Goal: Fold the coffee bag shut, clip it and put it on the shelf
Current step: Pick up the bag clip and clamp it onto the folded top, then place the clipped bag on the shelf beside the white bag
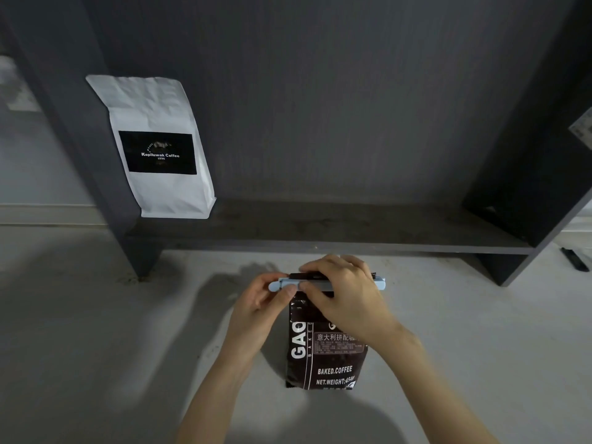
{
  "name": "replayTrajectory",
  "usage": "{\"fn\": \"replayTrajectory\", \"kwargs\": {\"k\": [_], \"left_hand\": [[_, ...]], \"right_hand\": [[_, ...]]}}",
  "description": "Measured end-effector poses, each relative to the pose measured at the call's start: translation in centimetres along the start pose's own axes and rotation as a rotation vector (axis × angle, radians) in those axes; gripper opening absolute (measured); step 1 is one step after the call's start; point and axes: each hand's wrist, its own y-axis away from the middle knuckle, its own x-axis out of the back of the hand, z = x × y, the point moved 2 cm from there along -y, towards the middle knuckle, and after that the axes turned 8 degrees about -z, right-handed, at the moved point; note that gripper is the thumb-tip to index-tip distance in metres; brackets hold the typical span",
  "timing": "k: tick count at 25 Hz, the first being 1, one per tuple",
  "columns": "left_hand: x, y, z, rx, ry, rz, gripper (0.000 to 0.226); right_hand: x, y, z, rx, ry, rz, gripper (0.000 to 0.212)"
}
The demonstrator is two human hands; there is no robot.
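Observation:
A dark brown coffee bag [323, 357] with white lettering lies flat on the pale surface in front of the shelf. A light blue clip [323, 285] sits across its folded top edge. My left hand [259, 309] pinches the clip's left end between thumb and fingers. My right hand [342, 296] covers the middle and right part of the clip, pressing on it and the bag's top. The dark grey shelf [320, 241] runs just beyond the bag.
A white coffee bag with a black label [160, 149] stands at the shelf's left end, leaning against the side panel. A dark object [575, 259] lies on the surface at the far right. The shelf's right upright [519, 200] borders the open board.

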Motion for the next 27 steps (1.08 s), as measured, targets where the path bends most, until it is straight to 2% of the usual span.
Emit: {"fn": "replayTrajectory", "kwargs": {"k": [2,4,9,11,14,18,27], "left_hand": [[0.2,0.0,-0.3,0.006,-0.034,-0.067,0.02],[0.8,0.0,-0.9,0.035,-0.101,-0.118,0.028],[1.1,0.6,-2.8,0.117,-0.178,-0.229,0.053],[1.2,0.8,-3.7,0.164,-0.22,-0.259,0.061],[1.4,1.2,-5.2,0.236,-0.247,-0.293,0.073],[1.1,1.9,-7.0,0.262,-0.295,-0.305,0.063],[2.0,1.5,-7.3,0.205,-0.377,-0.242,0.057]], "right_hand": [[1.1,0.2,0.0,0.025,-0.047,0.04,0.042],[2.4,0.6,0.7,0.006,-0.119,0.111,0.039],[2.4,3.5,4.7,-0.209,-0.273,0.2,0.044],[0.6,4.9,6.4,-0.288,-0.365,0.192,0.046],[-2.5,6.6,7.9,-0.373,-0.498,0.069,0.048],[-4.8,7.3,7.9,-0.412,-0.581,-0.048,0.042],[-4.5,6.6,6.9,-0.405,-0.574,0.026,0.043]]}}
